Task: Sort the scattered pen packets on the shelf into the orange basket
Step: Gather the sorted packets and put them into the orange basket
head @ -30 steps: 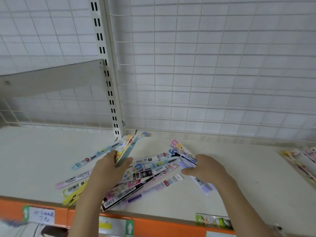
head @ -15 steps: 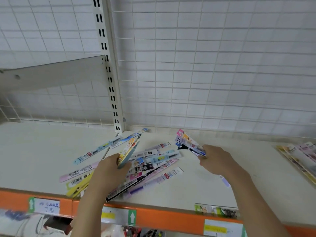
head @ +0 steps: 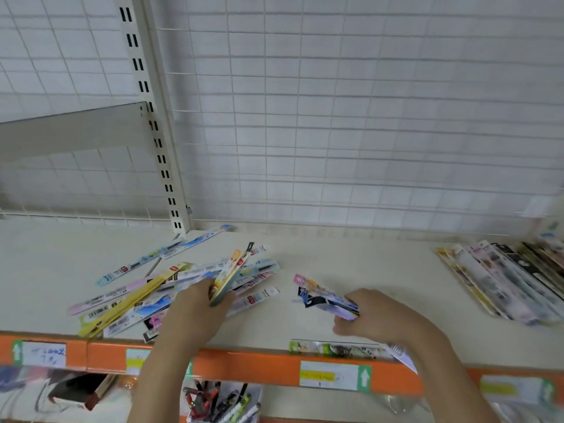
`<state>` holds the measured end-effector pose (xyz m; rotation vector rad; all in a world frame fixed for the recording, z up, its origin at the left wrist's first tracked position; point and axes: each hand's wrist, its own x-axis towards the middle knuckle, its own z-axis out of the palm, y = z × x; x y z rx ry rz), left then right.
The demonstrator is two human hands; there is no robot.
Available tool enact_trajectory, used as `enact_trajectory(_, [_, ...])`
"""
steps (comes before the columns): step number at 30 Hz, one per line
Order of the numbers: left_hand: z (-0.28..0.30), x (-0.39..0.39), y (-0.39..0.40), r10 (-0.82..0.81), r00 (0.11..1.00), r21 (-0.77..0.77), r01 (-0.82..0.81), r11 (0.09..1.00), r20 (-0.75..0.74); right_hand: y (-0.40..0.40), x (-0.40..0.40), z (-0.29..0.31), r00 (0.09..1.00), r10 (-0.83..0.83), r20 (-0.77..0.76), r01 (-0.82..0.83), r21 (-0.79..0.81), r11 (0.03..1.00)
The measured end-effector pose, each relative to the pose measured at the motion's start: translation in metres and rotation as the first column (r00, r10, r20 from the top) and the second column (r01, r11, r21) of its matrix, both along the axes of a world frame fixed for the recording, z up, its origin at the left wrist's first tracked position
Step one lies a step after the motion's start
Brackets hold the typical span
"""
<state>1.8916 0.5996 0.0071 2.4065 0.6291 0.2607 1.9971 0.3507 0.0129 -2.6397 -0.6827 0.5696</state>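
Hands gathering pen packets: left hand (head: 195, 312) pinches a few packets (head: 227, 280); right hand (head: 375, 315) grips a bundle (head: 323, 299); square edges before lifting.

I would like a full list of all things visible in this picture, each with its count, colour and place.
scattered pen packets: many, mixed colours, shelf left
packets in left hand: a few, yellow and teal
packets in right hand: a few, pink and purple
stacked packets: one row, mixed colours, shelf right
shelf: one, cream, orange front edge
wire grid: white, behind
left hand: grips packets
right hand: grips packets
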Motion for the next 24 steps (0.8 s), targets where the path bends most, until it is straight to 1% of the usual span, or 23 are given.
enact_trajectory(2, [0.000, -0.008, -0.013, 0.013, 1.000, 0.007, -0.013, 1.000, -0.018, -0.011, -0.007, 0.001, 0.999, 0.018, -0.036, -0.019, -0.031, 0.999])
enact_trajectory(3, [-0.001, -0.013, -0.020, 0.019, 0.999, 0.016, -0.018, 1.000, -0.027, -0.015, -0.010, 0.000, 0.999, 0.034, -0.029, -0.035, -0.057, 0.998])
enact_trajectory(5, [-0.004, -0.023, -0.033, 0.036, 0.999, 0.029, -0.035, 0.999, -0.037, -0.020, -0.014, -0.001, 0.997, 0.077, 0.006, -0.075, -0.109, 0.991])
enact_trajectory(8, [-0.007, -0.040, -0.048, 0.062, 0.997, 0.020, -0.061, 0.998, -0.048, -0.018, -0.016, -0.004, 0.988, 0.139, 0.068, -0.128, -0.138, 0.982])
enact_trajectory(11, [-0.007, -0.060, -0.054, 0.098, 0.994, -0.007, -0.098, 0.995, -0.039, -0.016, -0.018, -0.004, 0.981, 0.125, 0.147, -0.102, -0.156, 0.983])
enact_trajectory(15, [-0.003, -0.083, -0.054, 0.181, 0.984, 0.031, -0.181, 0.983, 0.009, -0.010, -0.023, 0.003, 0.954, 0.091, 0.284, -0.065, -0.102, 0.993])
enact_trajectory(19, [-0.003, -0.098, -0.045, 0.230, 0.972, -0.006, -0.230, 0.973, 0.052, 0.005, -0.031, 0.007, 0.918, 0.057, 0.392, -0.061, -0.004, 0.998])
enact_trajectory(21, [-0.004, -0.104, -0.040, 0.251, 0.966, -0.008, -0.251, 0.968, 0.060, 0.016, -0.035, 0.006, 0.917, 0.028, 0.398, -0.056, 0.060, 0.997])
enact_trajectory(24, [-0.002, -0.110, -0.028, 0.297, 0.951, -0.011, -0.298, 0.955, 0.085, 0.034, -0.037, 0.002, 0.932, 0.014, 0.362, -0.062, 0.121, 0.991])
